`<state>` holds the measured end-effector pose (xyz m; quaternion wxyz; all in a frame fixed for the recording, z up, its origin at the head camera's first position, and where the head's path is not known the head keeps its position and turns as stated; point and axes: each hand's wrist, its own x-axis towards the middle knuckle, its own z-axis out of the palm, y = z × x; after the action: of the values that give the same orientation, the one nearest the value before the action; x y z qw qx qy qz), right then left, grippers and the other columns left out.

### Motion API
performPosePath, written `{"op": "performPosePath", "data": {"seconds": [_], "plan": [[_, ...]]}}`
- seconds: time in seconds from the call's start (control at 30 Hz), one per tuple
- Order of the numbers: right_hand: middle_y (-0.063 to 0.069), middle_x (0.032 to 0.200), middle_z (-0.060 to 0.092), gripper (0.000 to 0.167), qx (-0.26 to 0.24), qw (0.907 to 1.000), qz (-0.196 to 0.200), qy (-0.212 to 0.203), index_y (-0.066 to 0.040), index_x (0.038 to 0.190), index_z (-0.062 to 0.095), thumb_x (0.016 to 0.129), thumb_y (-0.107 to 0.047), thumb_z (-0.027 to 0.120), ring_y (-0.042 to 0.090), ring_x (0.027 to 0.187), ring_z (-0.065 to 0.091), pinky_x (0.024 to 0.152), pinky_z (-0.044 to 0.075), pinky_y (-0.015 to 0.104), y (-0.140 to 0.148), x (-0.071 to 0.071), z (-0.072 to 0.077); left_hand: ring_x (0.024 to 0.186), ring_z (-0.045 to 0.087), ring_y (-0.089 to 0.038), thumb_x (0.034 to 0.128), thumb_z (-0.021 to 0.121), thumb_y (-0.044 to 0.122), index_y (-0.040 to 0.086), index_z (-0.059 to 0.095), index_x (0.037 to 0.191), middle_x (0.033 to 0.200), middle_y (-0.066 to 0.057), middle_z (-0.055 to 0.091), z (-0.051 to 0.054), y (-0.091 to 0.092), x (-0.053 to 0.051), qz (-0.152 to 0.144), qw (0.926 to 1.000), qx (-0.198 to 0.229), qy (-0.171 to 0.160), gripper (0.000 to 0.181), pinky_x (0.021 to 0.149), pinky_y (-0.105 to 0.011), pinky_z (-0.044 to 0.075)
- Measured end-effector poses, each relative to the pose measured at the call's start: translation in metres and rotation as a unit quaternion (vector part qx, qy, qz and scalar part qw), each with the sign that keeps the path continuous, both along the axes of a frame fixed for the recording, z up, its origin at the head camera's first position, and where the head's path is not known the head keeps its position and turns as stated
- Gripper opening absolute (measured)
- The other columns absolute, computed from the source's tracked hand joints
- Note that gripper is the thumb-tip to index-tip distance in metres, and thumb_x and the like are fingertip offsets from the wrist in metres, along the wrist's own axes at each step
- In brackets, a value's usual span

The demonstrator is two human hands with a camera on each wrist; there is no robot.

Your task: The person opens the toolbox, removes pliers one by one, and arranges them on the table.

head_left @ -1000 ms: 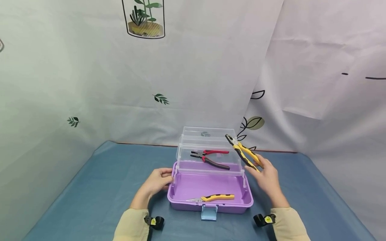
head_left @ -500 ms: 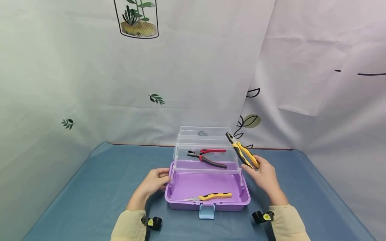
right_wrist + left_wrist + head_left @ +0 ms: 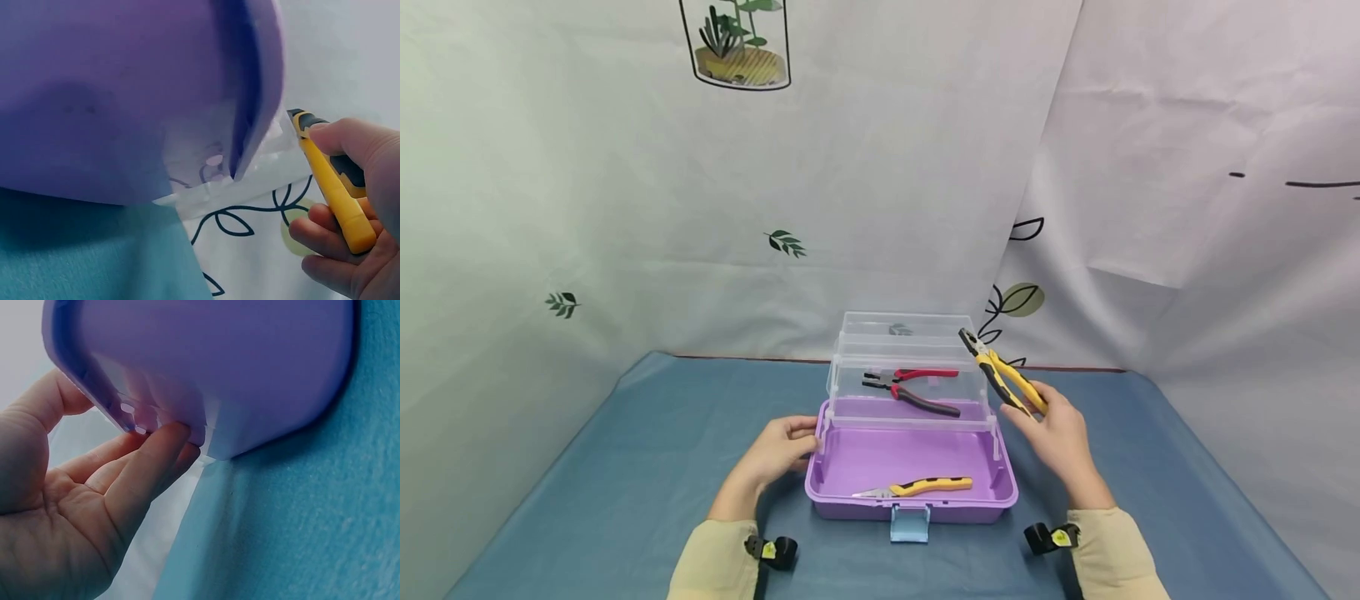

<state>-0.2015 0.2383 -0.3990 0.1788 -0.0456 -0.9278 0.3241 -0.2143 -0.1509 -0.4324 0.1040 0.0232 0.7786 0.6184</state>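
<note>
A purple toolbox (image 3: 912, 510) with a raised clear tray stands on the blue-covered table. At its left rim, my left hand (image 3: 778, 454) pinches the wall, thumb at the rim and fingertips on the outer side in the left wrist view. My right hand (image 3: 1060, 437) holds yellow-and-black combination pliers (image 3: 1000, 371) by the handles, jaws pointing up and left, above the box's right back corner. Red-and-black pliers (image 3: 917, 392) lie in the clear tray (image 3: 850, 408). Yellow-handled long-nose pliers (image 3: 932, 486) lie inside the purple base near its front wall.
A light blue latch (image 3: 910, 525) hangs down at the box's front. Blue cloth (image 3: 647, 467) covers the table around the box. Behind it rises a white printed curtain (image 3: 880, 167). Each wrist wears a small black camera.
The head view has shifted slightly, so the box, tools and hands appear a little further left. Both hands keep their holds, and the pliers stay raised over the box's right side.
</note>
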Motion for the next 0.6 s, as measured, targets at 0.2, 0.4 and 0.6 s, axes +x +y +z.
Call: {"op": "performPosePath", "data": {"seconds": [0.2,0.4,0.6], "plan": [[0.017,0.101,0.062,0.068,0.01,0.9999,-0.008,0.006,0.001,0.129,0.051,0.083,-0.045,0.068,0.028,0.087,0.056,0.068,0.041,0.031,0.004,0.002,0.003,0.099,0.066,-0.027,0.0803,0.06,0.006,-0.011,0.048,0.13,0.12,-0.027,0.061,0.0,-0.001,0.0,-0.003,1.0,-0.001,-0.001,0.054,0.078,-0.04,0.059],[0.018,0.102,0.061,0.069,0.003,0.9998,-0.02,-0.001,0.001,0.13,0.05,0.083,-0.046,0.067,0.028,0.084,0.053,0.067,0.04,0.031,0.01,0.002,0.007,0.099,0.066,-0.027,0.0807,0.06,0.006,-0.012,0.047,0.131,0.121,-0.028,0.06,0.0,-0.001,0.0,-0.007,1.0,-0.004,0.004,0.054,0.077,-0.041,0.059],[0.021,0.105,0.063,0.07,-0.001,0.9994,-0.033,-0.003,0.001,0.132,0.048,0.083,-0.045,0.067,0.031,0.089,0.055,0.071,0.044,0.04,0.018,0.002,0.007,0.097,0.066,-0.026,0.0808,0.06,0.006,-0.011,0.048,0.13,0.12,-0.027,0.061,0.0,0.0,0.0,-0.007,0.9999,-0.007,0.007,0.053,0.077,-0.041,0.059]]}}
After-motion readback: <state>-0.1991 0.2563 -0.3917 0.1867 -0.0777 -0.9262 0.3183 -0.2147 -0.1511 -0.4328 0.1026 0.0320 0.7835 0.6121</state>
